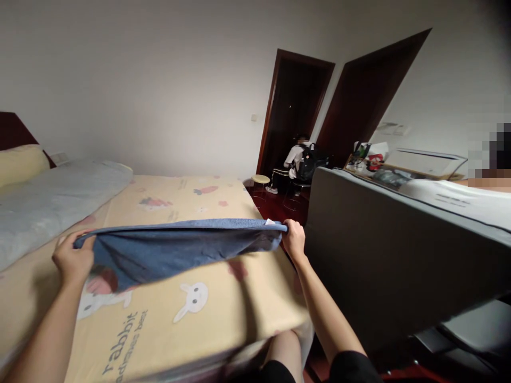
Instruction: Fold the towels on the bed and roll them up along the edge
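- My left fingers (pixel 84 251) pinch one end of the blue cloth (pixel 179 250).
- My right fingers (pixel 294 229) pinch the other end, near a white tag (pixel 269 222).
- The cloth stretches between them, above the yellow rabbit-print bed (pixel 227 303).

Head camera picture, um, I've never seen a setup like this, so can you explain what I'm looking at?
There's no machine here, just a person's bare hands. The one picture comes from a camera worn on their head, looking forward and down. The left hand and right hand grip a blue cloth, stretched between them over a bed with a pale yellow, rabbit-print cover. Gray bedding lies on the bed at the picture's left.
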A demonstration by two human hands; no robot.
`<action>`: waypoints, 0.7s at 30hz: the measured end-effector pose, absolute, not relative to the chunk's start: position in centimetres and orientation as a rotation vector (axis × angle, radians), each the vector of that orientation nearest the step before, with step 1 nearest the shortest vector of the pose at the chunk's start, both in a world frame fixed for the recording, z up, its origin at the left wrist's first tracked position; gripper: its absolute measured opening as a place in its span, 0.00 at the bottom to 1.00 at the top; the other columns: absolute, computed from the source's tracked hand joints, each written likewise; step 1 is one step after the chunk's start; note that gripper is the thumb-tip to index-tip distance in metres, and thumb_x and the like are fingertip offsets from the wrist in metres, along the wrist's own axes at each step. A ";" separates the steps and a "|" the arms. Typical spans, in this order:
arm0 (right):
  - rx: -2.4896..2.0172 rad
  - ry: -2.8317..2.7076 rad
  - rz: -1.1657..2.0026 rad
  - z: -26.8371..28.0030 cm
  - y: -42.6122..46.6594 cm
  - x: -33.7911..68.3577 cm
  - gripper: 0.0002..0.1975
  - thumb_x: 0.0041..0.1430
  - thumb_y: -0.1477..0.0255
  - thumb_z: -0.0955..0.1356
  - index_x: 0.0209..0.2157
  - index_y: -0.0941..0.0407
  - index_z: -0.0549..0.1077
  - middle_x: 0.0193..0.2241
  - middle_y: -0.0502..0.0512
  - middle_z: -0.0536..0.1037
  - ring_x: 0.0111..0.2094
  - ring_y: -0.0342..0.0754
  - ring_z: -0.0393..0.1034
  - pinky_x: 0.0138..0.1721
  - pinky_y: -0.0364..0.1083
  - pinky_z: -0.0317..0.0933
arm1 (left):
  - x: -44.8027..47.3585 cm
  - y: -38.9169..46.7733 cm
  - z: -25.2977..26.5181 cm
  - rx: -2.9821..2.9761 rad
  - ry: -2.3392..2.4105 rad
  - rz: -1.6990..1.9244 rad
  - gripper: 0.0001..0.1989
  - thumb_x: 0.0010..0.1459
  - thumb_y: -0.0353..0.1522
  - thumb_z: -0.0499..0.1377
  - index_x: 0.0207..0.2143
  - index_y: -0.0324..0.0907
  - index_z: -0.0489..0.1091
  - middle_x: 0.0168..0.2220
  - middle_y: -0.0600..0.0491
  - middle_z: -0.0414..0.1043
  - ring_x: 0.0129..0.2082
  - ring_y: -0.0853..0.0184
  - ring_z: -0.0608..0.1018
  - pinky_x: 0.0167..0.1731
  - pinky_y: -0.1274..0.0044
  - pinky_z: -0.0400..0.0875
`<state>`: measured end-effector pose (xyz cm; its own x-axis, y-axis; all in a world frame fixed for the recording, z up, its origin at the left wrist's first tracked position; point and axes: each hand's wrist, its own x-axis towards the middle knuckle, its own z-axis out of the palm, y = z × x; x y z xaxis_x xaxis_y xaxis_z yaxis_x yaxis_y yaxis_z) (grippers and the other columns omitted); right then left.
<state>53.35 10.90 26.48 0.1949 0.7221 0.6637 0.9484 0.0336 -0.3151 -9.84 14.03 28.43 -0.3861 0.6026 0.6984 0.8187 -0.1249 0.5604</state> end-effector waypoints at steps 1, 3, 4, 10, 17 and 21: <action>-1.715 -1.572 -0.399 25.7 10.8 53.5 0.09 0.58 0.76 0.60 0.38 0.58 0.70 0.36 0.61 0.73 0.38 0.52 0.62 0.40 0.47 0.52 | -9.7 13.6 28.1 -1.564 -1.908 -1.537 0.24 0.59 0.45 0.51 0.46 0.35 0.71 0.43 0.50 0.72 0.47 0.60 0.72 0.51 0.69 0.66; -1.674 -1.587 -0.380 23.4 10.1 53.7 0.10 0.55 0.77 0.60 0.37 0.58 0.70 0.36 0.60 0.74 0.37 0.52 0.62 0.40 0.47 0.54 | -9.9 12.6 25.9 -1.554 -1.955 -1.493 0.27 0.61 0.46 0.48 0.48 0.32 0.70 0.44 0.48 0.71 0.47 0.59 0.71 0.52 0.68 0.66; -1.663 -1.599 -0.358 21.9 9.4 53.7 0.11 0.53 0.78 0.60 0.37 0.57 0.71 0.35 0.59 0.74 0.37 0.52 0.63 0.39 0.47 0.54 | -10.2 12.1 24.1 -1.574 -2.014 -1.452 0.28 0.60 0.47 0.48 0.47 0.31 0.71 0.43 0.47 0.71 0.47 0.58 0.72 0.52 0.67 0.66; -1.733 -1.618 -0.137 9.5 2.8 53.3 0.15 0.43 0.79 0.59 0.31 0.56 0.73 0.30 0.57 0.75 0.34 0.51 0.68 0.37 0.46 0.62 | -12.6 7.3 10.3 -1.944 -2.300 -1.253 0.24 0.44 0.52 0.54 0.27 0.42 0.76 0.33 0.47 0.77 0.38 0.55 0.78 0.43 0.67 0.74; -1.928 -1.524 0.086 1.8 -2.4 54.7 0.20 0.41 0.78 0.59 0.34 0.56 0.76 0.33 0.57 0.78 0.36 0.51 0.73 0.39 0.46 0.66 | -15.3 3.0 3.2 -2.311 -2.430 -1.013 0.20 0.36 0.54 0.60 0.23 0.50 0.78 0.33 0.50 0.80 0.40 0.55 0.80 0.44 0.70 0.75; -1.955 -1.568 0.177 1.7 -3.3 56.1 0.18 0.45 0.75 0.59 0.33 0.56 0.77 0.34 0.58 0.78 0.36 0.51 0.73 0.39 0.46 0.66 | -16.3 2.2 3.0 -2.402 -2.458 -0.848 0.13 0.35 0.48 0.60 0.20 0.52 0.78 0.34 0.51 0.80 0.42 0.55 0.80 0.46 0.71 0.74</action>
<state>56.12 -3.28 1.69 0.2864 0.9198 0.2681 0.8369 -0.1039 -0.5374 -16.34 2.24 2.96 -0.0367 0.9984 0.0431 0.8127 0.0048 0.5827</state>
